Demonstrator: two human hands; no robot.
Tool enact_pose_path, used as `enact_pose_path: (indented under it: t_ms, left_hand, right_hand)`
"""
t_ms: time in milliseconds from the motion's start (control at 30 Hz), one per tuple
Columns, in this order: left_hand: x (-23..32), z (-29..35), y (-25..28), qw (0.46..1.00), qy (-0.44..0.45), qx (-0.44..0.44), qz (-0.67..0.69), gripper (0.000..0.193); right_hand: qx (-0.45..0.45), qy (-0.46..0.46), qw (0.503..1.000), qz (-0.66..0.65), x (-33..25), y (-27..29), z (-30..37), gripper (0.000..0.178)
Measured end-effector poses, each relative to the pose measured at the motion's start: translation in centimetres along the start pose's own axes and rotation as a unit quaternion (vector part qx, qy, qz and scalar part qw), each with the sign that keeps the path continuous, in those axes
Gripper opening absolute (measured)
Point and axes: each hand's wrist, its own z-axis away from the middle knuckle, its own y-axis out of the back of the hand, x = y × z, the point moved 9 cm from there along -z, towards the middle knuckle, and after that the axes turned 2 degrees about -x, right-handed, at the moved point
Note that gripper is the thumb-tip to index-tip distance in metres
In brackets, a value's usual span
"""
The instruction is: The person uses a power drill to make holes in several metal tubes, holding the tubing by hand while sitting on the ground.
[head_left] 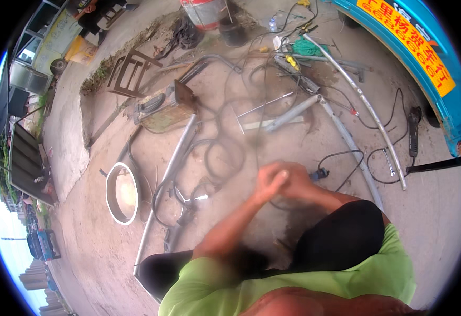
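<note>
In front of my knees, my left hand (pixel 269 181) and my right hand (pixel 296 180) are clasped together, fingers folded against each other. Nothing shows in them, though the palms are hidden. Just right of my right hand, a blue plug-like end (pixel 320 173) on a black cable lies on the ground. A metal frame of grey tubes (pixel 341 126) lies beyond my hands and runs down past my right knee. Another long grey tube (pixel 167 174) lies to the left, reaching my left knee.
A round metal ring (pixel 109 195) lies at the left, near a box-shaped machine (pixel 162 108) and a wooden chair (pixel 133 73). Looped cables (pixel 225 158) cross the ground. At the right are a long pipe (pixel 357 89), an angle grinder (pixel 414 126) and a blue vehicle (pixel 452 121).
</note>
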Motion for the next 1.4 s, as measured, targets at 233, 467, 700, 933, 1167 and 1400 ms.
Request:
enact_pose_path:
  t_ms: [233,467,700,933,1167,1400]
  left_hand:
    - [0.3,0.2,-0.1,1.0,-0.003,0.003,0.02,0.039]
    - [-0.4,0.2,-0.4,1.0,0.021,0.001,0.023,0.037]
    - [0.0,0.5,-0.4,0.999,0.032,-0.002,-0.002,0.034]
    - [-0.4,0.6,0.0,1.0,0.023,0.002,0.005,0.03]
    - [-1.2,0.7,0.1,0.999,0.039,-0.006,-0.005,0.03]
    - [-0.9,0.3,0.1,0.999,0.035,0.01,-0.036,0.031]
  right_hand:
    - [-0.022,-0.006,0.999,0.026,0.0,-0.2,0.2,0.036]
    - [0.007,0.009,0.999,0.037,-0.1,0.9,0.7,0.036]
    - [-0.031,-0.014,0.999,0.031,-0.3,0.2,0.3,0.035]
    - [-0.032,-0.009,0.999,0.019,-0.3,-0.2,0.0,0.033]
    - [-0.042,-0.039,0.998,0.031,0.3,-0.9,1.1,0.035]
    - [0.005,-0.014,0.999,0.029,-0.1,0.4,0.5,0.034]
